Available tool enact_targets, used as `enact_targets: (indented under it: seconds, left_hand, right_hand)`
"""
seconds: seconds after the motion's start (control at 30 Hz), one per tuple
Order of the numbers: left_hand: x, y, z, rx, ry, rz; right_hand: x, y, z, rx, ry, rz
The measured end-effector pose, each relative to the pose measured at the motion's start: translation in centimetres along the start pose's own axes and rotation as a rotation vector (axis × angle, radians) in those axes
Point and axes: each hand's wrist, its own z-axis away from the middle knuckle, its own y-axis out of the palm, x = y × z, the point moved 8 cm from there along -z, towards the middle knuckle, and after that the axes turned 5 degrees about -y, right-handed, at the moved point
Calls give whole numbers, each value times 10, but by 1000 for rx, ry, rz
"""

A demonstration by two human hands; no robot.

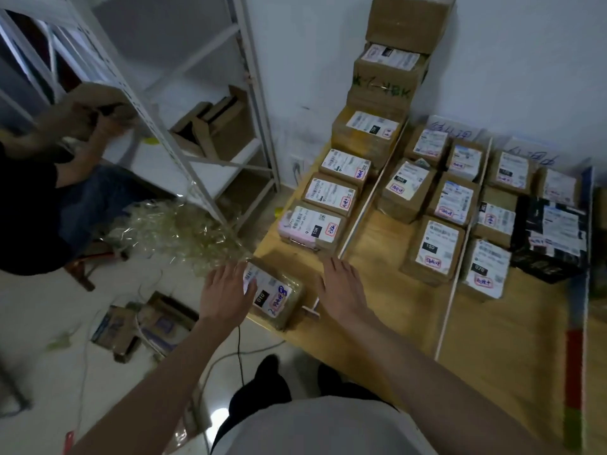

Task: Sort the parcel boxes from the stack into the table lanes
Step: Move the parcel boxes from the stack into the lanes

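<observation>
1. Your left hand lies flat with straight fingers on the left edge of a brown parcel box, fingertips touching its white label.
2. Your right hand is spread wide, fingers straight, just right of that box and holding nothing; whether it touches the wood you cannot tell.
3. That box sits at the near left corner of the tabletop, at the near end of the left lane.
4. Count the left lane: four labelled boxes in a row beyond it, the nearest being the pink-edged box, then a tall stack against the far wall.
5. The middle lane holds five labelled boxes in two columns.
6. The right lane holds about five brown boxes and one black parcel.
7. Two thin white strips divide the wooden tabletop into lanes.
8. To the left stands a white metal shelf holding flattened cardboard, with clear plastic wrap on the pale floor.
9. Another person sits at far left.
</observation>
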Motion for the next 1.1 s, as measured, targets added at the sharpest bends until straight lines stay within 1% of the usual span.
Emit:
enact_targets:
  seconds: [0.1,0.27,0.33,0.4,0.5,0.57,0.63,0.73,0.87,0.97,1.03,1.1]
  left_hand:
    - [17,9,-19,36,86,-4]
    - [34,34,-36,160,251,-75]
    - [37,40,-37,164,330,-76]
    - [39,42,-39,131,421,-68]
    - [43,41,-50,94,521,-42]
    - [41,40,-64,100,591,-63]
    - [38,38,-81,117,620,-69]
    - [39,29,-105,117,548,-44]
    - [55,27,-121,185,322,109]
    - [68,39,-116,307,189,236]
    - [70,52,-108,399,166,309]
    - [65,60,-100,467,203,377]
  right_hand:
    - [18,25,-17,107,7,-3]
    - [43,62,-31,306,72,66]
    - [47,73,-35,371,115,55]
    - [50,80,-38,418,178,26]
    - [53,83,-41,403,279,-4]
    - [54,84,-40,380,344,-23]
    - [57,89,-37,376,412,-46]
    - [66,97,-33,356,506,-108]
    - [81,106,-27,313,613,-232]
    - [87,111,-19,259,708,-324]
    - [89,114,-13,234,755,-358]
    - [89,117,-7,216,798,-400]
